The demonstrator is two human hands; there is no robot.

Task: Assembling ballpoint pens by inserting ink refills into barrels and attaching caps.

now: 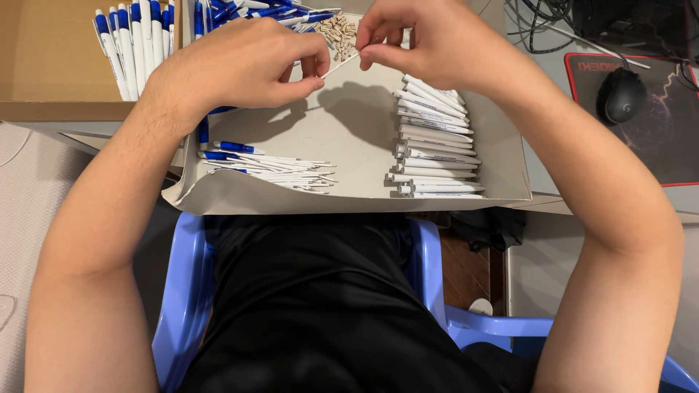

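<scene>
cardboard tray (349,196) on my lap: left hand (240,65) and right hand (426,44) pinch one thin refill (341,65), finished pens (135,44) boxed, many white barrels (433,138) and refills still loose.

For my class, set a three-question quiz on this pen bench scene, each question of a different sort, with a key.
1. True or false: both hands pinch one thin refill.
2. The white barrels lie on which side of the tray: A left, B right?
3. Fill in: the small tan springs lie at the tray's ____ edge.

Key: 1 true; 2 B; 3 far.
</scene>
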